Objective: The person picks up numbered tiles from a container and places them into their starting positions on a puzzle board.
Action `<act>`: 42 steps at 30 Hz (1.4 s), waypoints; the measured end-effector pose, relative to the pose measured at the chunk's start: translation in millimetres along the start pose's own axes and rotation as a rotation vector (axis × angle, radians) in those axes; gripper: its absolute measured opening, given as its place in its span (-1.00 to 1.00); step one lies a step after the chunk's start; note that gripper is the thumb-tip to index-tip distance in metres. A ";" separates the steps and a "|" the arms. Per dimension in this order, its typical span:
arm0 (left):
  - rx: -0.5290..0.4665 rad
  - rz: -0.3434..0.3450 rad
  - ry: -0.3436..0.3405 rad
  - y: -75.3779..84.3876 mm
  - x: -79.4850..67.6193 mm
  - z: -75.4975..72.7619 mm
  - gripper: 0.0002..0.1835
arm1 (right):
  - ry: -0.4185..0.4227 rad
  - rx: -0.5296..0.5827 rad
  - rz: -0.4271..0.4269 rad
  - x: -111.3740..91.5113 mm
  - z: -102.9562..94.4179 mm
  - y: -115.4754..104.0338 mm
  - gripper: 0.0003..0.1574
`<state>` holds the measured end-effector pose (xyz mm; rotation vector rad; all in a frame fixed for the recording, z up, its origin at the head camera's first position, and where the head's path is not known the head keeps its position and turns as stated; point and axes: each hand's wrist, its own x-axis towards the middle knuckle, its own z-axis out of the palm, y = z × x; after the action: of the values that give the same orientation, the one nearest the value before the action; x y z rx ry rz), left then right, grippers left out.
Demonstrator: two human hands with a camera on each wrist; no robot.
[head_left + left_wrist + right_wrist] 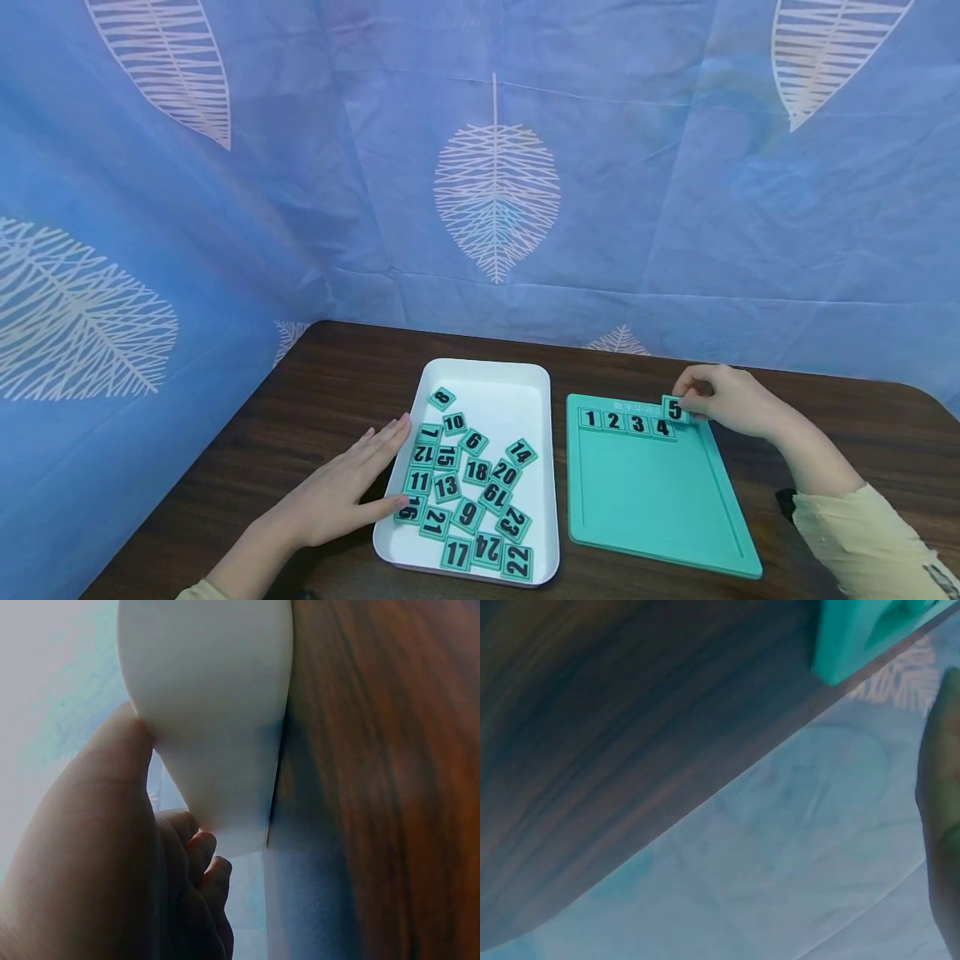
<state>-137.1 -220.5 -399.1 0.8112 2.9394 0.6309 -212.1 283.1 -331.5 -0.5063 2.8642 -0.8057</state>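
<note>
My right hand (723, 402) pinches the number 5 tile (674, 408) at the top right corner of the green puzzle board (645, 500). Tiles 1 (590, 418), 2 (614, 422), 3 (637, 425) and 4 (663, 428) lie in a row along the board's top edge. With fingers extended, my left hand (337, 487) rests on the left rim of the white tray (517, 385). Its thumb reaches over the rim by the number 16 tile (409, 510). In the left wrist view, the left hand (112, 825) touches the tray's side wall (214, 697).
Inside the tray lie several loose green number tiles, turned at various angles, such as the 14 tile (521, 452) and 22 tile (517, 562). The dark wooden table (315, 400) ends at the back against a blue leaf-patterned cloth (600, 208).
</note>
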 end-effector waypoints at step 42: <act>-0.046 0.008 -0.007 -0.3 -0.9 -1.4 -0.07 | -0.009 -0.052 0.002 -5.6 15.4 27.7 -0.90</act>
<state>-136.6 -221.7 -398.0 0.8197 2.9053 0.6918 -211.6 299.8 -359.0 -0.5112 2.8840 -0.7284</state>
